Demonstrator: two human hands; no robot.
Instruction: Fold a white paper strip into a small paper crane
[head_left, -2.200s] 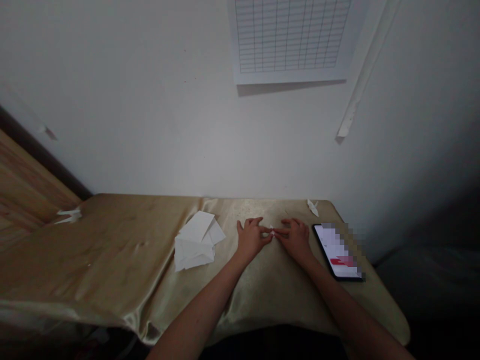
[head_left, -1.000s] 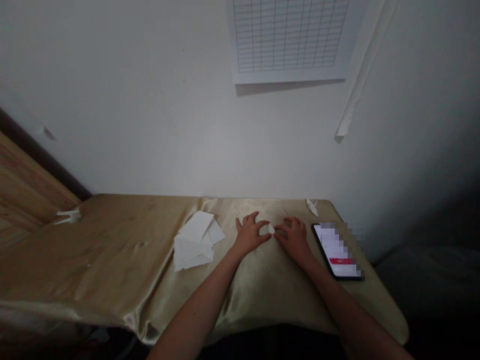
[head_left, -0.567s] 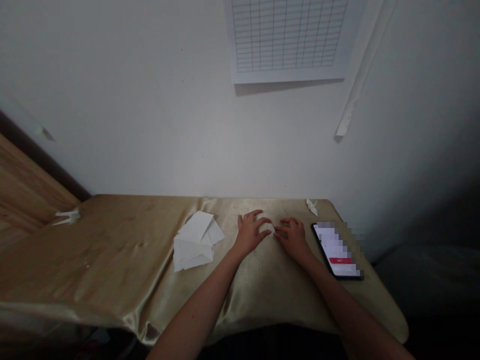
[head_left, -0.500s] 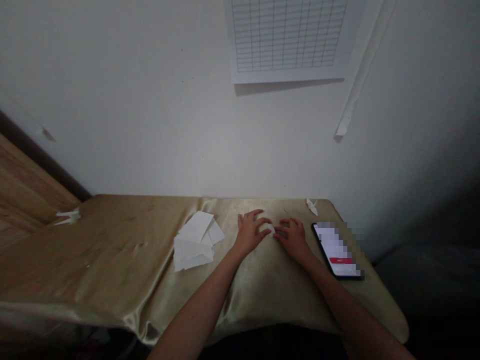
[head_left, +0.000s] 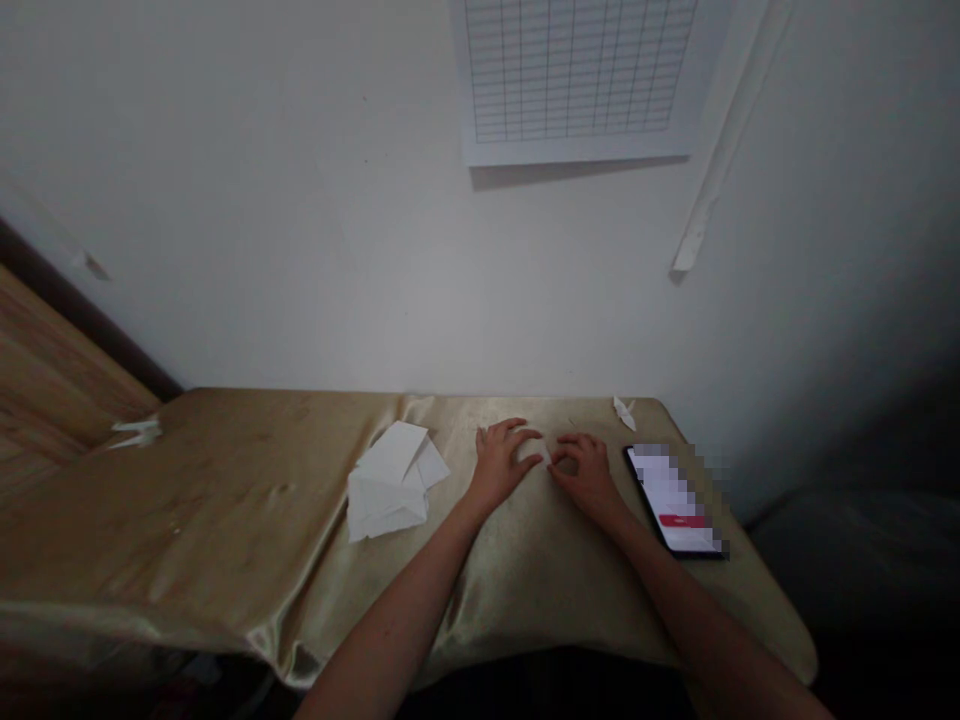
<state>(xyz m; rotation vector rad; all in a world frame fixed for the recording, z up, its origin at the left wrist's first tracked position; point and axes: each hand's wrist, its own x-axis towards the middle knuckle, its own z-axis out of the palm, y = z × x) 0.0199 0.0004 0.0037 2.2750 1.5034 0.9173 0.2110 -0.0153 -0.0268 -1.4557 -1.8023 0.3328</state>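
Observation:
Both my hands rest close together on the gold satin cloth (head_left: 225,500) of a table. Between their fingertips lies a small white folded paper piece (head_left: 541,449), mostly covered. My left hand (head_left: 501,465) pinches it from the left with curled fingers. From the right, my right hand (head_left: 586,470) presses on it with bent fingers. A loose pile of white paper sheets (head_left: 391,482) lies just left of my left hand.
A lit phone (head_left: 673,500) lies face up to the right of my right hand. A small white folded paper figure (head_left: 624,410) sits near the far right corner. White scraps (head_left: 136,430) lie at the far left. A gridded chart (head_left: 577,75) hangs on the wall.
The paper piece showed more between my fingertips a second ago; now my fingers have closed in over it. My hands have stayed in place.

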